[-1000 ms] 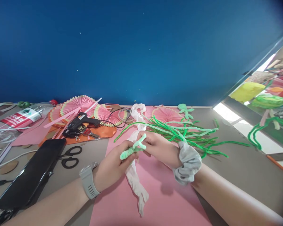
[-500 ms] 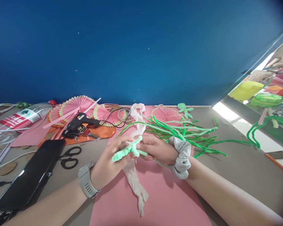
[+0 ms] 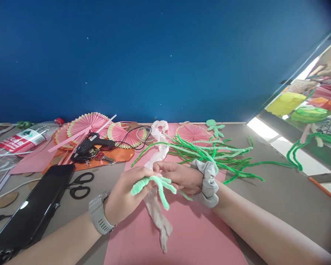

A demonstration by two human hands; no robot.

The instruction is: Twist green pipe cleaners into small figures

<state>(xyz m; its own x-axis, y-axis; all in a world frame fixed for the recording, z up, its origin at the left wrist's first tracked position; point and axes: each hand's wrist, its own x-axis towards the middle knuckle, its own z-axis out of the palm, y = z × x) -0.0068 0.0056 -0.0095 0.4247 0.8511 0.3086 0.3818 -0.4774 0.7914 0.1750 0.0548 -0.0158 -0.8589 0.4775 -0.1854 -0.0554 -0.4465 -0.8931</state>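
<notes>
A mint-green pipe cleaner shape (image 3: 154,180), coiled at one end with several loose strands, is pinched in my left hand (image 3: 124,189), which wears a grey watch. Pressed against it from the other side is my right hand (image 3: 183,177), fingers curled closed on the pipe cleaner. A thin pale green strand (image 3: 186,195) comes out below the right palm. The exact grip point between the hands is hidden. Under both hands, a crumpled white strip (image 3: 160,221) lies on the pink paper (image 3: 204,228).
Loose green pipe cleaners (image 3: 209,151) lie beyond my right hand, near a finished mint pipe cleaner piece (image 3: 215,128). Pink paper fans (image 3: 91,125), a black glue gun (image 3: 91,147), scissors (image 3: 81,186), a phone (image 3: 35,206) and a plastic bottle (image 3: 22,141) occupy the left side.
The pipe cleaner shape has turned in my hands, and one strand now points down towards me. My right hand has rolled, its fingers more curled. The view has shifted slightly.
</notes>
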